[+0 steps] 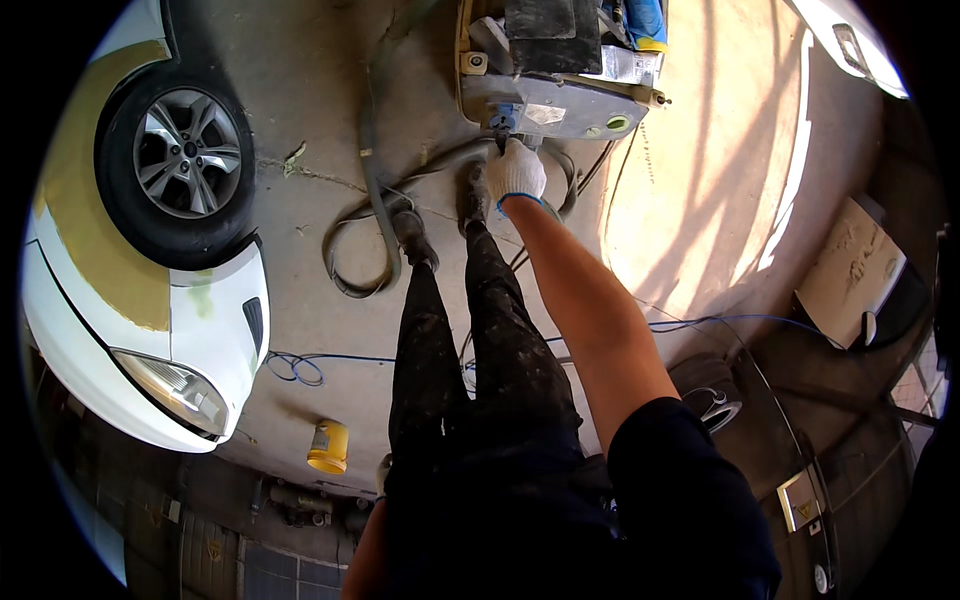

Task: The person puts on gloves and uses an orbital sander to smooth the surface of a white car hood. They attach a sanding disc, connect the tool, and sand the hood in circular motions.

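"Left hand?"
"Seven o'clock, mostly hidden; I can't tell its opening or grip."
"And the right hand?"
"Just past twelve, fingers partly curled at the grey machine's front, grip unclear; outstretched, likely because the machine sits low."

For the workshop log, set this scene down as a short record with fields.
Right hand: white-gloved, at the front of the grey machine; grip unclear
Left hand: mostly hidden beside the body; contents cannot be told
Machine: grey, boxy, with items on top
Floor: looped grey hose, blue line, yellow bucket
Left side: white car with beige patch around its front wheel
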The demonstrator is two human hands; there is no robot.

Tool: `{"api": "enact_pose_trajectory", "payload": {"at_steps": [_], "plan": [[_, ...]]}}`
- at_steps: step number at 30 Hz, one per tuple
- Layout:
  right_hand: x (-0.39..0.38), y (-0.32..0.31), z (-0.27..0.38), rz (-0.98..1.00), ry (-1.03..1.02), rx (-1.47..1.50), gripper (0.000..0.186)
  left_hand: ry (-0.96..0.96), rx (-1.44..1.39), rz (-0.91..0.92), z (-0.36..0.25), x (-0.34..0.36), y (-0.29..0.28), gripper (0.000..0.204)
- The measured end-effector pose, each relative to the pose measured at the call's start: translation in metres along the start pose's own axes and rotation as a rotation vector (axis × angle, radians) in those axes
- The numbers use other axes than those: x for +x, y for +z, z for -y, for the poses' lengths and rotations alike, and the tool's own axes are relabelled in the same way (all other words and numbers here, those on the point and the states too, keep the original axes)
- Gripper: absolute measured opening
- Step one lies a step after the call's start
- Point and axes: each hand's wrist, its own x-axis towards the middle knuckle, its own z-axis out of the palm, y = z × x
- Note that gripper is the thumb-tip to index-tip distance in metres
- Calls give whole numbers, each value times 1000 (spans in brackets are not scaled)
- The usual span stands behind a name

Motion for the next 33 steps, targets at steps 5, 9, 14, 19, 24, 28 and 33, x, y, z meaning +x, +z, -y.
{"api": "enact_pose_trajectory", "payload": {"at_steps": [5,9,14,19,24,28,33], "plan": [[27,-15,2,114,-50,-46,39,26,224,-26,-8,-1,-1,31],[18,-20,13,153,-13,-96,40,-65,58,8,6,-5,1,32],[59,-21,-10,300,-186,-218,39,58,252,-78,-29,-1,-2,37],[40,-4,11,101,31,35,43,-112,489,-78,-64,-10,4,44],[50,-10,4,154,-17,34,42,26,437,-99,-75,-15,-20,45],[45,-8,-4,153,18,109,44,76,320,-99,-79,-1,-38,45],[27,-33,-25,285,-150,254,42,127,317,-90,-97,16,-29,44]]}}
